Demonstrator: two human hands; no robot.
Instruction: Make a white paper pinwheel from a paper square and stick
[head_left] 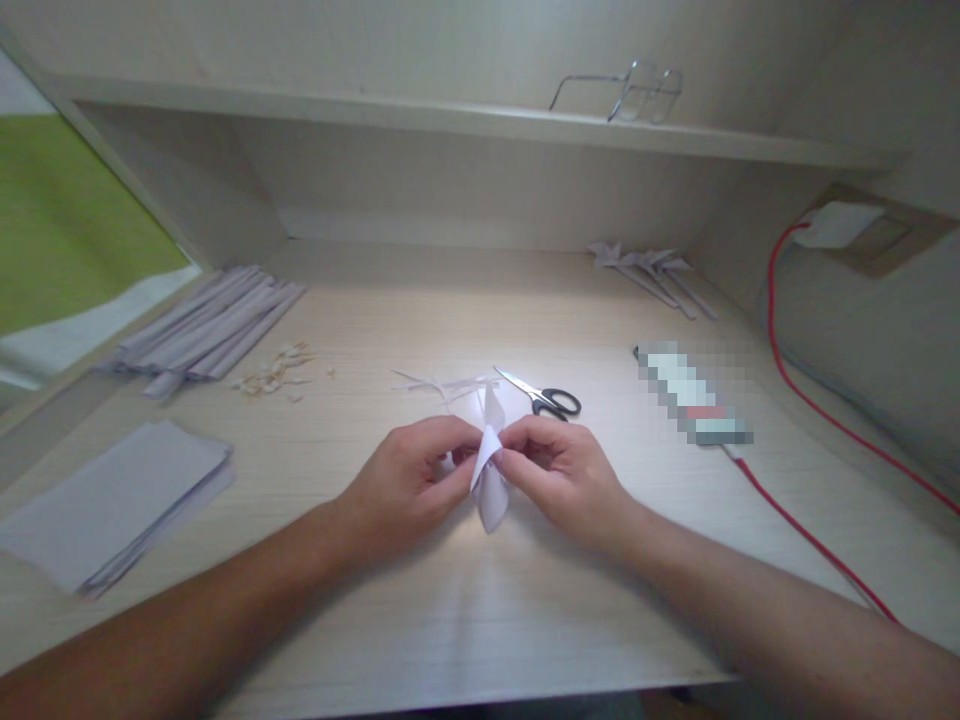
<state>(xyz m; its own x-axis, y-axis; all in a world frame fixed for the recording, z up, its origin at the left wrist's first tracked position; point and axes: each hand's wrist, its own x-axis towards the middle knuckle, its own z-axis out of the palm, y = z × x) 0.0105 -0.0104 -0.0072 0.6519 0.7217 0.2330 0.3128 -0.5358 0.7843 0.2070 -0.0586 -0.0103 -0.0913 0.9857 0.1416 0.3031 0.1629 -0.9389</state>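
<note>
Between my two hands, above the middle of the desk, is a white paper pinwheel [491, 482] with folded, curled blades. My left hand [409, 470] pinches it from the left with thumb and fingers. From the other side my right hand [562, 470] pinches it near the centre; the fingertips partly hide what is there. Just beyond the hands lie thin paper strips [442, 384] and scissors [551, 398] with black handles, their blades pointing left.
Rolled paper sticks [210, 325] are heaped at the left, above a stack of paper sheets [124, 500]. Small pale toothpick-like pieces [274, 372] lie beside them. Pinwheels on sticks [652, 270] rest at the back right. A phone [694, 395] is plugged into a red cable [810, 555].
</note>
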